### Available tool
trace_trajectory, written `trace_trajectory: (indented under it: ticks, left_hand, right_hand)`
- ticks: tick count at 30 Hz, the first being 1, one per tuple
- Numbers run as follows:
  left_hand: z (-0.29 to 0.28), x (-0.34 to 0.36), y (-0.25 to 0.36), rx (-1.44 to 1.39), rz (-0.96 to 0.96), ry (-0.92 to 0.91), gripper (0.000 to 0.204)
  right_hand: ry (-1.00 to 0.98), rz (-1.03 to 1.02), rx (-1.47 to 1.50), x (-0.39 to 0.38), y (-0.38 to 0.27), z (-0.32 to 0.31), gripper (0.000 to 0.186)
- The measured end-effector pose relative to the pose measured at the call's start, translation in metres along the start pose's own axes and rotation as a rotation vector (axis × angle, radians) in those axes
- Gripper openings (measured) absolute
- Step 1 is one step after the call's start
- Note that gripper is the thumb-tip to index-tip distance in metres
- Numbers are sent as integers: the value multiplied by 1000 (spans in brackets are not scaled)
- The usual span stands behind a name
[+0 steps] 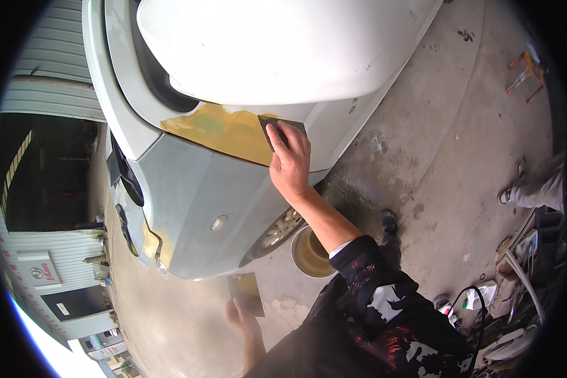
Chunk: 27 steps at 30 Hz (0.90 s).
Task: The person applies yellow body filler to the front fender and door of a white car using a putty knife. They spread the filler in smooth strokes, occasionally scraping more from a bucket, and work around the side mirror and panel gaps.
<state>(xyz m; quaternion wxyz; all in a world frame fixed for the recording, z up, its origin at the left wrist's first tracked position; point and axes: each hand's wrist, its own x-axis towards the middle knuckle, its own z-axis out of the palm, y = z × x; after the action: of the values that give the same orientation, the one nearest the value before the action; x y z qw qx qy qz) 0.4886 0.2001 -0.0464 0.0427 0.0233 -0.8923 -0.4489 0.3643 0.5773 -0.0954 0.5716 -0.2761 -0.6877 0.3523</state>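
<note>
My right hand (290,157) presses a dark flat spreader (269,129) against the car, fingers laid over it. The spreader rests on the right end of a long yellow filler patch (233,135), which has a faint greenish streak and borders a dark panel seam. Below that seam lies the grey fender (189,195). Lower and to the left, my left hand (240,318) grips a dark flat plate (252,302) with yellow filler smeared on it. That hand looks hazy, and the plate is held away from the car.
A large white rounded car part (277,50) juts out above the patch. A bucket (315,255) stands beside the wheel (282,230), below my right forearm. More yellow filler (165,249) marks the car's front. At right are a stool (528,74), another person's legs (538,189) and piled parts.
</note>
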Motion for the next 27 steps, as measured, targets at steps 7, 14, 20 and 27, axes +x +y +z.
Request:
trace_trajectory:
  ticks: [7,14,20,27]
  left_hand:
    - [-5,3,-1,-7,24,-3,27]
    - [33,56,75,50,215,-44,37]
    - [65,87,130,-386,354,-93,23]
    - [75,83,158,-470,445,-211,20]
  right_hand:
    - [-18,-37,-40,-18,-28,24,61]
    - [-211,-55,214,-27,-45,-40,57]
    - [-406,-451,162,-7,-111,-111,38]
    - [-440,-640,-44,12,-145,-132,36]
